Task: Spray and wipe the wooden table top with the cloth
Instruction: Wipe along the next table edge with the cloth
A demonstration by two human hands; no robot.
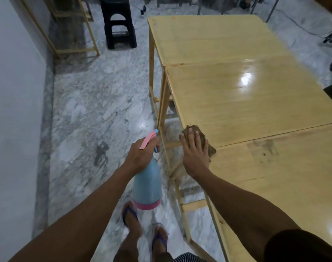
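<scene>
View from a head-worn camera, looking down at a person's two bare arms beside a row of pale wooden tables pushed end to end. The right hand [194, 154] lies flat, fingers spread, pressing a brown cloth [199, 138] onto the wooden surface [256, 103] right at its near left corner, where one table top meets the next along a thin seam. Part of the cloth sits very close to the edge. The left hand [142, 154] is wrapped around the neck of a blue spray bottle [147, 184] with a pink trigger and pink base; the bottle hangs beside the tables, above the marble floor [89, 114], its nozzle pointing ahead and not clearly at the wood. The middle table top shines with reflected light, while the nearest one shows dark smudges [265, 148] close to the seam. Likely risks from here: a stroke toward the edge could push the cloth off the corner; spraying from this position could wet the smooth floor, making it slippery for the sandalled feet [142, 224] below; the cloth could skip the seam and leave the smudges untouched. A black stool [119, 25] stands well away, near the far wall.
</scene>
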